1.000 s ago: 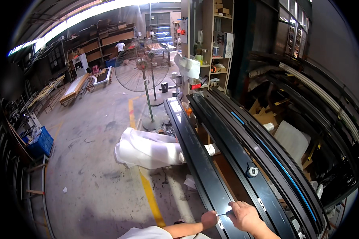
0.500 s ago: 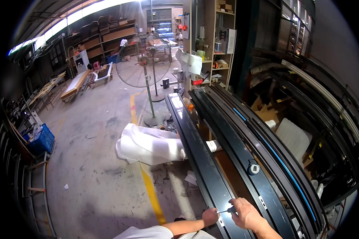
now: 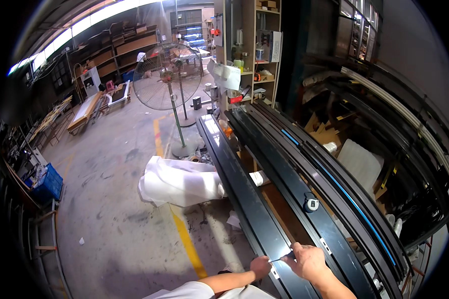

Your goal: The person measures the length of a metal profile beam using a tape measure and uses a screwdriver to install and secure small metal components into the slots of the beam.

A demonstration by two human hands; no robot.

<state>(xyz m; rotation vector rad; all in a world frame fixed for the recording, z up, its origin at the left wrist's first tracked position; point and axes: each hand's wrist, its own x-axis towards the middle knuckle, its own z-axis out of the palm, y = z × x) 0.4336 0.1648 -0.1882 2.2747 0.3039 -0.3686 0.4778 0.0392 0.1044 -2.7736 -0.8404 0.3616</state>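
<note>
Down at the bottom edge, right hand (image 3: 310, 260) closing around a thin silvery tool (image 3: 280, 258), pinching it between thumb and fingers, tip pointing left. Left hand (image 3: 260, 266) sitting just beside it, fingers curled in, touching the other end of that tool, though hard to tell whether actually gripping it. Both resting on a long dark metal profile (image 3: 244, 199), glossy, running away from the hands toward the shelves at the back.

Just right of that, lying alongside: more long black profiles (image 3: 304, 174), stacked side by side, one carrying a blue strip (image 3: 344, 194) along its length. Sitting on top of them, a bit beyond the right hand, a small round tape measure (image 3: 311, 203), dark with a pale face.

Left of the profile, slumping on the concrete floor (image 3: 110, 199): a big white bundle of wrapping foam (image 3: 179, 182), partly covering a yellow floor line (image 3: 184, 239).

Further out, standing on a pole just past the bundle, a large pedestal fan (image 3: 167, 75). Way off left, a blue crate (image 3: 49, 182). At the far end, rising behind the profiles, wooden shelving (image 3: 244, 45) holding assorted small stuff, too blurry for details.
</note>
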